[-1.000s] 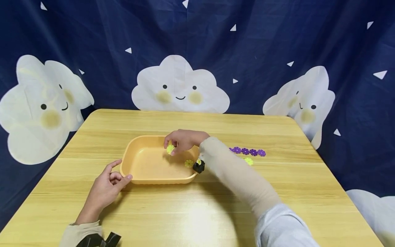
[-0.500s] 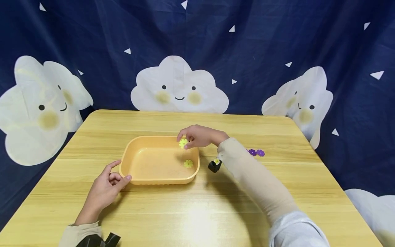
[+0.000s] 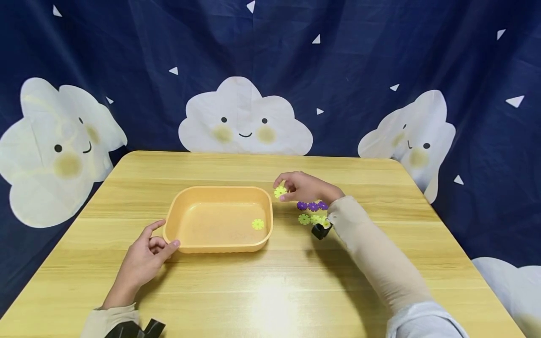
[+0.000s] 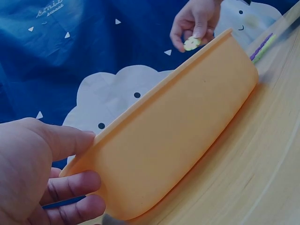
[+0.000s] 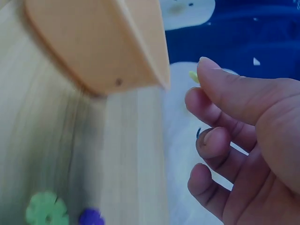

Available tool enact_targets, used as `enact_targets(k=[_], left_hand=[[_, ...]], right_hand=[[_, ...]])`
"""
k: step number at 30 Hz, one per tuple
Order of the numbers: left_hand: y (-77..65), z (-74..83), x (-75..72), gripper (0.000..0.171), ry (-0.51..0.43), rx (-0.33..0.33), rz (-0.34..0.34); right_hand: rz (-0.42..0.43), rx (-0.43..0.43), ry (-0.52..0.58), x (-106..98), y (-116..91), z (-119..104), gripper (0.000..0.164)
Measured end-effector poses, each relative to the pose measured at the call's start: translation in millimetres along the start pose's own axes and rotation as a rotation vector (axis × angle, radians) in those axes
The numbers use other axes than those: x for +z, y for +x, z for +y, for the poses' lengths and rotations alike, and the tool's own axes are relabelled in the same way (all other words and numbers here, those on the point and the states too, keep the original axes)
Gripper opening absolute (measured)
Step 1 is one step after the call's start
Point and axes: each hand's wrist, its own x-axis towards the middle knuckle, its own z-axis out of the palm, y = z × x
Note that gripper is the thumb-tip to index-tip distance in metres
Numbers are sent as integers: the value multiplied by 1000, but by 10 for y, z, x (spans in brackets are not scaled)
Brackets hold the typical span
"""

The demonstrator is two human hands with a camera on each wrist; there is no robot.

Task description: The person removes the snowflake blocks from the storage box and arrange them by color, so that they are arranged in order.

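My left hand (image 3: 142,257) grips the near left corner of an orange-yellow plastic tray (image 3: 213,223), its thumb on the rim. A yellow flower-shaped disc (image 3: 258,224) lies inside the tray, towards the right. Just beyond the tray's right side, above the table, my right hand (image 3: 310,187) pinches another yellow flower-shaped disc (image 3: 280,192) between thumb and forefinger. In the right wrist view only a thin edge of that held disc (image 5: 194,76) shows at the fingertips. The other fingers there are loosely curled.
Right of the tray, purple flower discs (image 3: 313,206) lie in a row, with a row of yellow-green flower discs (image 3: 304,219) nearer me. My right sleeve hides part of both rows. A blue curtain (image 3: 270,56) with white clouds hangs behind the wooden table (image 3: 236,291).
My right hand has moved right, from over the tray to past its right side, still pinching the yellow disc. The left hand and the tray have stayed in place.
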Motion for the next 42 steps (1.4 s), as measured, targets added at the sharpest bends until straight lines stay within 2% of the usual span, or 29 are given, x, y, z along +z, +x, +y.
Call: enact_targets(k=[5, 9, 17, 24, 33, 42], left_hand=[[-1, 3, -4, 70, -4, -23, -5], [-1, 4, -3, 70, -7, -28, -6], [8, -1, 6, 69, -16, -10, -6], [6, 18, 4, 71, -26, -38, -18], [-1, 8, 0, 70, -55, -51, -16], [9, 18, -4, 73, -39, -72, -30]], right_hand=[[56, -6, 22, 3, -181, 149, 28], [99, 26, 46, 1, -322, 263, 26], [136, 89, 112, -23, -602, 524, 29], [180, 124, 170, -13, -858, 733, 29], [233, 182, 200, 4, -1181, 885, 38], [267, 246, 199, 65, -1506, 1091, 40]])
